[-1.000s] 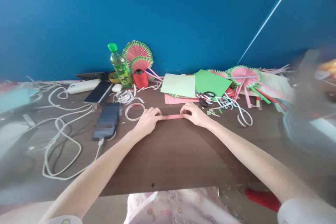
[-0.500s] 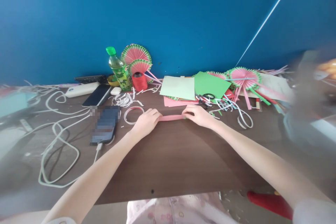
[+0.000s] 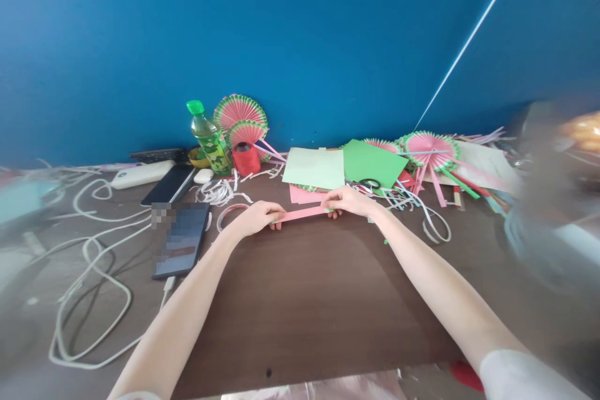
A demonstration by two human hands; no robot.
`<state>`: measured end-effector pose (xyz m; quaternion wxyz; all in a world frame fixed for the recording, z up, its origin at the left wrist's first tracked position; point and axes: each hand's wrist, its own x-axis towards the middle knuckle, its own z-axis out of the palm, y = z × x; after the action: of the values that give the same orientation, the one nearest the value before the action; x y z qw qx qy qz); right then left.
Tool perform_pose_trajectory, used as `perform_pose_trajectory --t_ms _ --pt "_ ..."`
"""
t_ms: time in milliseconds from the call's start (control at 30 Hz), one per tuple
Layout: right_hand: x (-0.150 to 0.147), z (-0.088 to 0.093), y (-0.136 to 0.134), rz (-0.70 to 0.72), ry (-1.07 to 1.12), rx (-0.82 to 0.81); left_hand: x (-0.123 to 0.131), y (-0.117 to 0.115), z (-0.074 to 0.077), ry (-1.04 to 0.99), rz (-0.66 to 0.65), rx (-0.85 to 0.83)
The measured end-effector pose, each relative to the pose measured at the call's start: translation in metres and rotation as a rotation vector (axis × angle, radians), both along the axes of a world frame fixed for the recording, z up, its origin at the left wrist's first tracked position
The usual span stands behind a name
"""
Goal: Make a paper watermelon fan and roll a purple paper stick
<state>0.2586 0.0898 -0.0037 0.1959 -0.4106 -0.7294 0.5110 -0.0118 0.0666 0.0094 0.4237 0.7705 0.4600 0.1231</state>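
Strip [image 3: 300, 214], pink paper: long and narrow, set across the middle of the bench [image 3: 304, 306], right end a little farther from the person than the left. Whether it rests on the wood or is lifted just clear cannot be told.

Left grip [image 3: 255, 217]: clenched on the strip's left end, fingertips pinching, palm down.

Right grip [image 3: 349, 201]: clenched likewise on the strip's right end. A pinch at each end appears to keep the paper stretched straight and flat, with its length open to view between the left grip and the right grip.

Tape ring [image 3: 231, 215]: flat on the bench just beside the left grip, apparently placed within easy reach.

Phone [image 3: 180, 239]: face up, left of the ring, with a white cable [image 3: 94, 275] plugged into its near end and looping off leftward. It is probably set there so the screen can be read while both hands are busy.

Pale green sheet [image 3: 314, 167] and darker green sheet [image 3: 372, 162]: overlapping just behind the strip, with scissors [image 3: 370, 184] at their near edge.

Fans [image 3: 240, 115], pleated pink and green: propped against the blue wall [image 3: 300, 44] behind a green-capped bottle [image 3: 209, 137] and a red spool [image 3: 245, 159], seemingly pushed back out of the hands' way. Another fan [image 3: 429, 149] lies at the right among paper trimmings [image 3: 424, 209].
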Motion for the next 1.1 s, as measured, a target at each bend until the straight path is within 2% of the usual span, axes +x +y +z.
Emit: perform_pose_trajectory --t_ms 167,367,633,833,933,1033,1100 --pt "0.003 -0.004 0.006 0.062 0.071 -0.162 -0.003 0.004 -0.002 -0.025 0.001 -0.079" --pt "-0.001 0.000 0.005 0.101 0.107 -0.202 -0.001 0.002 0.001 0.008 -0.023 -0.055" --pt "-0.018 0.006 -0.005 0.134 0.088 -0.144 0.014 -0.007 0.009 0.189 -0.058 0.105" --pt "-0.021 0.008 -0.008 0.151 0.043 -0.053 0.016 -0.009 0.008 0.157 -0.082 -0.015" --pt "-0.021 0.009 -0.010 0.157 -0.008 0.052 0.016 -0.009 0.006 0.165 -0.079 0.020" --pt "-0.019 0.010 -0.010 0.180 -0.074 0.046 0.016 -0.008 0.004 0.148 -0.091 0.081" --pt "-0.018 0.010 -0.009 0.187 -0.104 0.018 0.016 -0.008 0.004 0.124 -0.099 0.045"
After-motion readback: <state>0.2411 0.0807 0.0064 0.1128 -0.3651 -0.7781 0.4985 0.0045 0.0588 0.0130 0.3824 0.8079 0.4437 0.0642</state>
